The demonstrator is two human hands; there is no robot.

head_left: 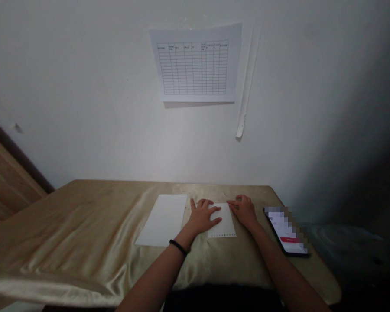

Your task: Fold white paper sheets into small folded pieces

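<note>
A small white sheet of paper (223, 223) with a row of punched holes along its near edge lies on the cloth-covered table (94, 225). My left hand (202, 216) rests over its left side, fingers spread, with a dark band on the wrist. At the sheet's far right corner is my right hand (244, 210), thumb and forefinger brought together on the paper's corner. To the left of my left hand lies a larger white sheet (162, 219), flat and apart from the small one.
A phone (287, 234) with a lit screen lies at the table's right side. On the wall behind hang a printed table sheet (195, 69) and a loose white strip (245, 95). A wooden panel (9, 173) stands at the left.
</note>
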